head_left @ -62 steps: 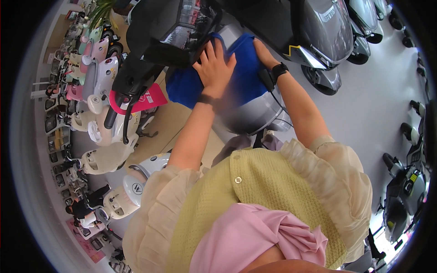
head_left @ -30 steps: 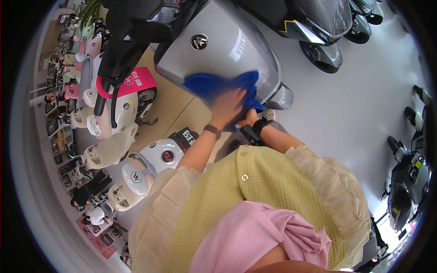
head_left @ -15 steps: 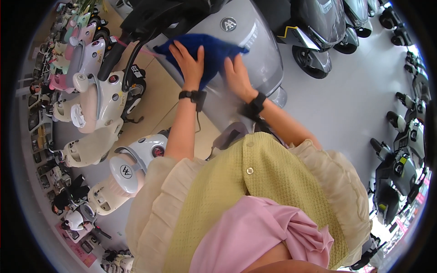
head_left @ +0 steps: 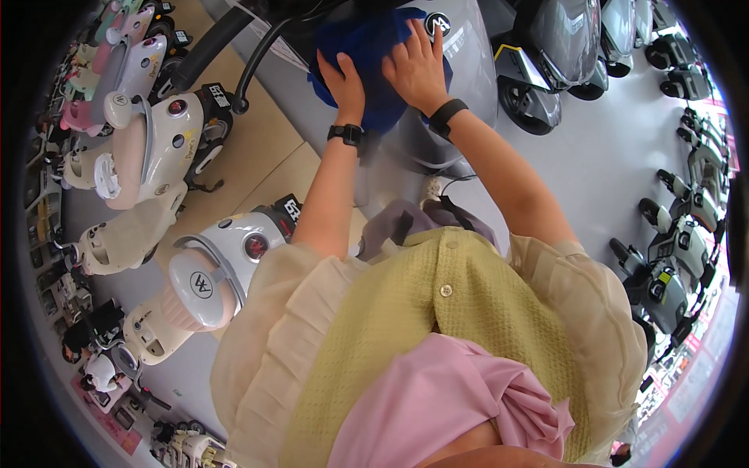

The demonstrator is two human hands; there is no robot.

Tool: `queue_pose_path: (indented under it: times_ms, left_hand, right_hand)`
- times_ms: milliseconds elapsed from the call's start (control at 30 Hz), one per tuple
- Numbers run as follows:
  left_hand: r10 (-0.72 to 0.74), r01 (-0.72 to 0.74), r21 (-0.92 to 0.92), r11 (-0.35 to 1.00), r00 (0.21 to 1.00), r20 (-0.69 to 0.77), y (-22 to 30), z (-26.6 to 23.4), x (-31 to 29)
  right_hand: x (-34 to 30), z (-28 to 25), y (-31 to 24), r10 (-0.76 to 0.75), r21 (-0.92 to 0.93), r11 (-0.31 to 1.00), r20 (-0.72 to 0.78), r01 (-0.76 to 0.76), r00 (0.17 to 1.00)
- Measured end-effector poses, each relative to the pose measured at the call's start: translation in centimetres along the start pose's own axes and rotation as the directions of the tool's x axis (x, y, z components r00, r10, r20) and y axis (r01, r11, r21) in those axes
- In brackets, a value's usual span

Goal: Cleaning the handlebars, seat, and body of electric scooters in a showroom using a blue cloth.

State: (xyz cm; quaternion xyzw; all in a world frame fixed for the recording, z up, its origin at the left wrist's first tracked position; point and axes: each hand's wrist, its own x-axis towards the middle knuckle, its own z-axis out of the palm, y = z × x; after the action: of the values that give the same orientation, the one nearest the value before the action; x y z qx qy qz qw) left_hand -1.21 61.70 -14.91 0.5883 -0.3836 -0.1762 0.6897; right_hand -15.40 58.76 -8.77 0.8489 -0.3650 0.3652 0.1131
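A blue cloth [head_left: 374,43] lies bunched over the smooth grey bodywork of a scooter [head_left: 472,58] in front of me. On its left part rests my left hand [head_left: 345,87], thumb and forefinger spread apart; its other fingers are hard to make out. My right hand [head_left: 417,76] presses on the cloth's right part with fingers spread, fingertips reaching up to the round emblem [head_left: 438,25]. Both hands are open against the fabric. Dark bands circle both wrists. The cloth hides the surface beneath it.
A black handlebar grip [head_left: 207,51] and brake lever [head_left: 261,66] stick out left of the cloth. Cream and white scooters [head_left: 160,148] stand at the left, one [head_left: 226,257] close to my left arm. Grey scooters [head_left: 558,47] stand at the upper right, more [head_left: 671,273] along the right.
My right hand has moved up and left onto the cloth, nearer the emblem. The cloth now spreads wider. The whole view has shifted a little, with the left-hand scooters farther left.
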Motion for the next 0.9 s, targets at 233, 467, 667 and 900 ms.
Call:
queue_pose_path:
  times_ms: [233,467,667,900]
  left_hand:
    - [-0.299,0.297,-0.037,0.954,0.952,-0.064,-7.2,-1.0,-6.5]
    - [-0.59,0.588,-0.117,0.8,0.807,0.027,-11.4,-0.7,-13.0]
    - [-0.494,0.514,-0.007,0.858,0.828,0.266,-11.8,-1.4,-19.6]
    - [-0.424,0.389,0.172,0.905,0.791,0.442,-13.0,-3.0,-24.7]
  right_hand:
    - [-2.3,-0.3,-2.3,-0.199,-0.006,0.979,0.124,0.202,0.972]
    - [-6.7,-0.5,-4.4,-0.392,-0.062,0.882,0.453,0.467,0.801]
    - [-13.0,-1.5,-4.5,-0.442,-0.006,0.794,0.681,0.607,0.585]
    - [-17.5,-4.8,-1.4,-0.368,0.167,0.928,0.555,0.334,0.746]
